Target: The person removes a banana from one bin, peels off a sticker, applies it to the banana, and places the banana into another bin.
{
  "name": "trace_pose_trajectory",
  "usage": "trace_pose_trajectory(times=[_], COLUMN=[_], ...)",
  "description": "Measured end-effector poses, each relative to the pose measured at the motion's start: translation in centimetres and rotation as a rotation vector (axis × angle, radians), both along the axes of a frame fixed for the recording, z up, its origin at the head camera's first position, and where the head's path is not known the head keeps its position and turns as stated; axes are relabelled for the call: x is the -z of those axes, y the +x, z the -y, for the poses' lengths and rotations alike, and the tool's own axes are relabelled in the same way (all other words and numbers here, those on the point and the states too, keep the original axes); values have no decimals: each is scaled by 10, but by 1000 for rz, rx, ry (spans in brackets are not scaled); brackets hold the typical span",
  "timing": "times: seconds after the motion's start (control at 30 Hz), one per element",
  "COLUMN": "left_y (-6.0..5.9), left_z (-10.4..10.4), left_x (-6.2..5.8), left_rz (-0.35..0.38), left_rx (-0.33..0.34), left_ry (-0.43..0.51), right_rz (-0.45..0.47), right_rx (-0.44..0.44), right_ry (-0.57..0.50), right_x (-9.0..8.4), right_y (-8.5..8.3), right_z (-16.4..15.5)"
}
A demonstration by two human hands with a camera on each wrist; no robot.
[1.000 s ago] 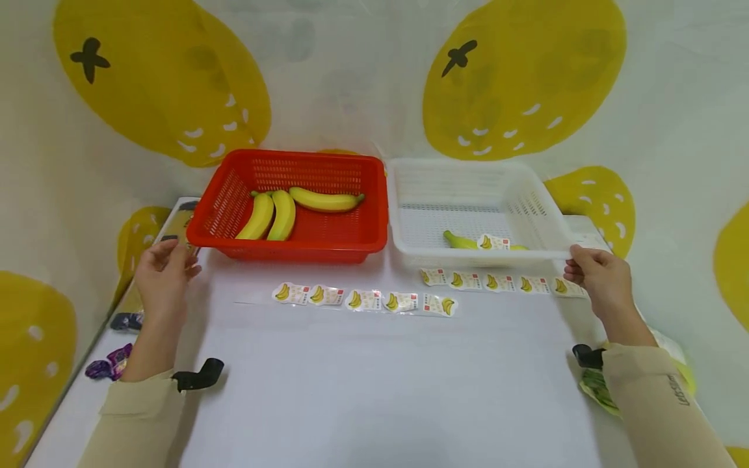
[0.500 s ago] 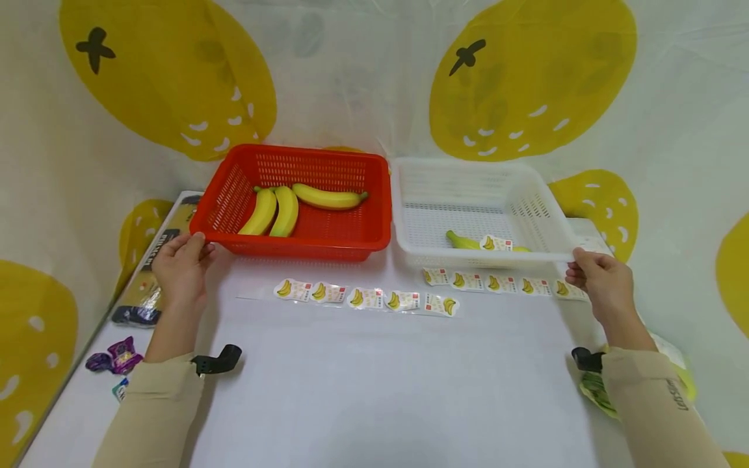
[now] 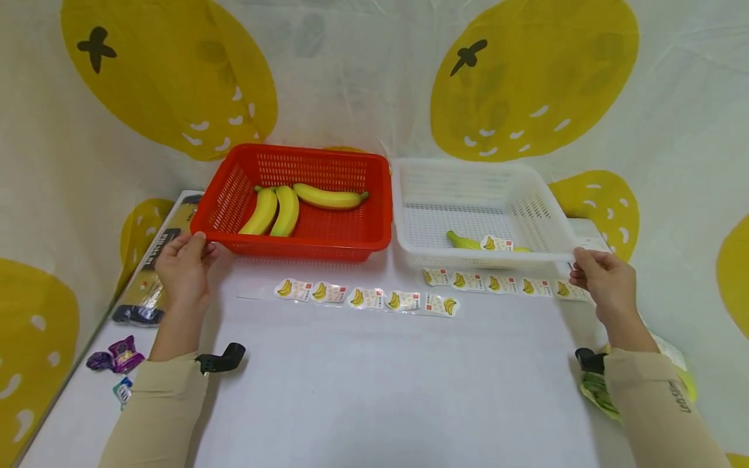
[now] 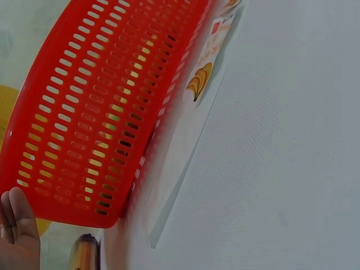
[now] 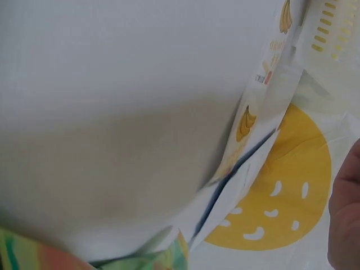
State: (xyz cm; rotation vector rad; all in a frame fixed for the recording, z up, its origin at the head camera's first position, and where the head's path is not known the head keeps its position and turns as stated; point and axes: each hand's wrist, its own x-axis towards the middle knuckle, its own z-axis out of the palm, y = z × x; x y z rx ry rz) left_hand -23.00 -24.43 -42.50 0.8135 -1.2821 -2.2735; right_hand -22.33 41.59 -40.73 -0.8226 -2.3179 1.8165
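Head: left hand (image 3: 186,270) pinches red basket (image 3: 292,246); right hand (image 3: 607,279) pinches white basket (image 3: 486,254).
Bananas (image 3: 328,197): three in red basket, one in white.
Left wrist: yellow peeks through red basket.
Right wrist: grip hidden.

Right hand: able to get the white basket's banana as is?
Likely yes: the white basket is open on top above the banana, though the right hand, pinching its rim, would have to let go first.

Left arm (image 3: 155,413) and right arm (image 3: 661,406) reach forward, well apart. The left hand (image 3: 184,273) pinches between thumb (image 3: 196,245) and bent fingers (image 3: 209,253); the right hand (image 3: 610,281) pinches the same way.
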Motion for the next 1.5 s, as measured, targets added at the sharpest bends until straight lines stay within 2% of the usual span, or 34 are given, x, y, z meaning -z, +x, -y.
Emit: trace_pose_trajectory(times=[0.2,0.27,0.37,0.5,0.73,0.83,0.93,1.03,1.13,1.3,1.5], left_y=[0,-1,-2,-1,2,1,-1,-1,3,13,20], left_z=[-1,-1,-1,-2,5,5,0,-7,-14,-32,-51], left_x=[1,2,3,4,1,1,5,10,16,20,19], left_rz=[-24,-35,-53,-79,-76,-90,-99,-97,-92,-71,-64], left_rx=[-11,-15,-15,-14,-61,-56,-42,-37,-26,14,49], left_ry=[11,23,45,67,106,117,119,109,71,0,-60], right_rz=[-2,-16,-68,-178,-406,-448,-450,-411,-363,-282,-67], right_rx=[10,21,-14,-168,-453,-612,-788,-939,-1056,-1115,-1212], right_ry=[311,380,469,502,380,373,365,333,299,318,282], right_x=[-16,-26,-43,-66,-97,-114,-126,-124,-111,-85,-54], right_y=[-6,-10,-18,-34,-84,-108,-131,-155,-175,-194,-203], right_z=[9,17,33,66,167,215,258,297,327,355,357])
